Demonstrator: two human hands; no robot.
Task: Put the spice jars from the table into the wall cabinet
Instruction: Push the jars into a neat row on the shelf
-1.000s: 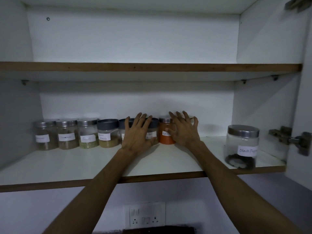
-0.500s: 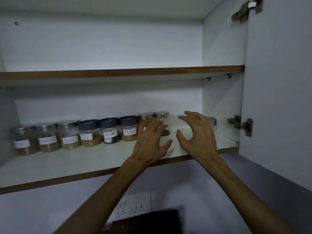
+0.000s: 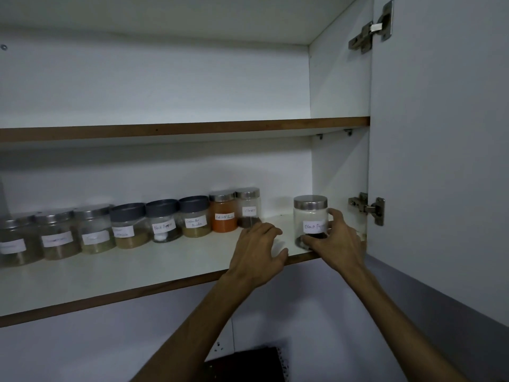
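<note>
Black pepper jar (image 3: 309, 217), right hand (image 3: 337, 241) fingers curled round

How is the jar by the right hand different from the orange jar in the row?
The black pepper jar stands alone near the shelf's front edge; the red chilli jar stands in the back row, between neighbours. The black pepper jar holds only a thin dark layer at the bottom; the red chilli jar is over half full of orange powder. The right hand grips the first; nothing touches the second. Both have metal lids and handwritten labels.
</note>
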